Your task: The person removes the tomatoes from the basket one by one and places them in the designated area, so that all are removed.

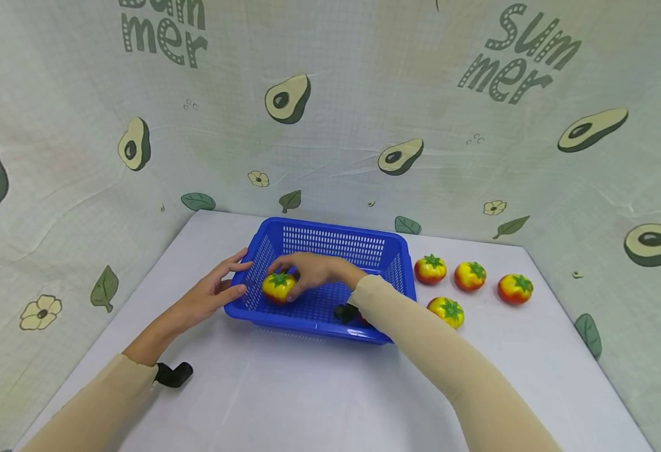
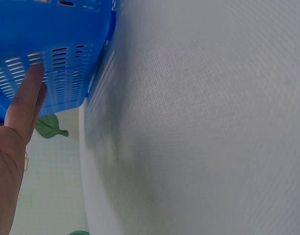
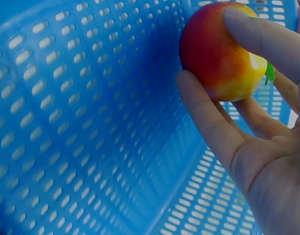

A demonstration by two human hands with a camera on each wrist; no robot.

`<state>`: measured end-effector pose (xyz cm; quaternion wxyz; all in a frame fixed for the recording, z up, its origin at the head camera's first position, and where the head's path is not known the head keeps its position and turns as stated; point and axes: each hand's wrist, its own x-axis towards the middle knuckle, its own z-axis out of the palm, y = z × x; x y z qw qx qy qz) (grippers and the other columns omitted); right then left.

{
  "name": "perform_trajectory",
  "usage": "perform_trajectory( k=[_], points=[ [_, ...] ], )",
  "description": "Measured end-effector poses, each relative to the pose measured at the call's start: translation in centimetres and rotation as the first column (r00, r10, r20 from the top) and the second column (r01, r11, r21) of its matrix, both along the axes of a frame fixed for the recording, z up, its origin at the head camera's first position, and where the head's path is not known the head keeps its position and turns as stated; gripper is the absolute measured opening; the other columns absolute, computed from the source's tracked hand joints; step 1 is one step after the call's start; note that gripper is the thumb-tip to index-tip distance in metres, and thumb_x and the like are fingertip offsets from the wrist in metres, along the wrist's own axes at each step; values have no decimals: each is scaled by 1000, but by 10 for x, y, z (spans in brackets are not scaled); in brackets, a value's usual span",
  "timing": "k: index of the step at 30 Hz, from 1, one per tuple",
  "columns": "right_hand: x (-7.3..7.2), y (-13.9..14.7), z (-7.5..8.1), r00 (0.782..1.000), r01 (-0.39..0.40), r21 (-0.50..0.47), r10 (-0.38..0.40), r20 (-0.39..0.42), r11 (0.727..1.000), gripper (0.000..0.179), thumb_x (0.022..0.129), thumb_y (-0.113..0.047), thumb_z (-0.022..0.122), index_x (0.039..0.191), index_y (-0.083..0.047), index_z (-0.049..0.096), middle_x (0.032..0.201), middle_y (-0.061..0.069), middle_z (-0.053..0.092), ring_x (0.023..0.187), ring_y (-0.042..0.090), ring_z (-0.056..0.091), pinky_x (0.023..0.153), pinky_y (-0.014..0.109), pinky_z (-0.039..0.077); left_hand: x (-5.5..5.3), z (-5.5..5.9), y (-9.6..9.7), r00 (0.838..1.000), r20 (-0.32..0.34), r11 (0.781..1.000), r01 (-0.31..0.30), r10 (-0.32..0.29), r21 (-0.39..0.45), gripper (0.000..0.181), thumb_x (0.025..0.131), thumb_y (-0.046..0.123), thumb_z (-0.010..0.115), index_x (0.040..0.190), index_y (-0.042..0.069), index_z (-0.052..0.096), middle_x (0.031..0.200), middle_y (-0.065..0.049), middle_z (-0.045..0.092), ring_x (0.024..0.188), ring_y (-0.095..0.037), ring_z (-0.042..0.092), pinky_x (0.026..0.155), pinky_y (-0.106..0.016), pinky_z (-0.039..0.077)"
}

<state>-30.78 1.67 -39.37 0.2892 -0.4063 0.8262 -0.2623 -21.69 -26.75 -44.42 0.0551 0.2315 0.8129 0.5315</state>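
Note:
My right hand (image 1: 310, 271) is inside the blue plastic basket (image 1: 330, 328), gripping a yellow-and-red tomato (image 1: 276, 290) with a green star-shaped top. In the right wrist view, thumb and fingers curve round that tomato (image 3: 216, 54) beside the slotted basket wall (image 3: 91, 112). My left hand (image 1: 217, 285) is at the left rim of the basket, its fingers fairly straight. The left wrist view has these fingers (image 2: 26, 103) against the basket's outer wall (image 2: 47, 34). Something dark red (image 1: 362, 320) lies in the basket's front right corner, mostly hidden by my right sleeve.
To the right of the basket, several similar tomatoes lie on the white table (image 1: 285, 402): a back one (image 1: 430, 269), a middle one (image 1: 469, 276), a far right one (image 1: 515, 289) and a front one (image 1: 446, 311). A printed cloth (image 1: 336, 125) rises behind and beside the table.

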Motion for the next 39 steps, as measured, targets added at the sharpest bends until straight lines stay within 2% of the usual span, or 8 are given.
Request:
perform_trajectory(
  k=[6,12,19,25,33,39],
  points=[
    [-2,18,11,999,28,-8,-28,-26,1000,62,94,-16,82,151,-21,57,152,11,57,137,29,54,119,45,46,1,1,1,1000,-13,1000,-6,6,-10,56,109,17,60,159,1,42,179,-14,10,155,-55,27,107,-17,46],
    [-4,37,22,998,57,-44,-56,12,997,62,94,-13,82,151,-20,56,152,12,56,138,33,53,119,47,46,1,0,1,1000,-7,1000,-6,6,-8,56,109,17,60,160,1,41,179,-13,10,156,-54,26,107,-15,44],
    [-5,60,37,997,74,-44,-75,-9,996,62,94,-16,83,150,-24,57,153,9,55,136,32,54,115,48,49,1,-1,0,1000,9,1000,-3,3,9,56,109,16,60,160,3,41,179,-11,9,153,-56,32,104,-14,47],
    [-1,83,51,994,105,-29,-106,-30,994,63,94,-20,82,151,-25,55,153,7,56,134,30,56,113,45,52,1,0,0,1000,7,1000,6,-6,17,56,110,15,59,160,1,39,179,-11,7,153,-57,30,103,-12,45],
    [7,121,67,990,123,-30,-124,-63,992,66,94,-23,83,154,-24,53,155,8,54,139,35,55,113,49,51,1,0,1,1000,14,999,14,-15,29,57,110,15,59,161,0,38,179,-12,6,151,-58,33,103,-13,47],
    [15,155,78,983,154,-33,-157,-95,987,68,94,-25,83,155,-25,52,156,7,54,142,36,53,114,54,50,1,0,2,1000,0,1000,3,-3,14,57,110,15,59,161,0,39,179,-12,8,156,-55,25,104,-10,42]
  ],
)
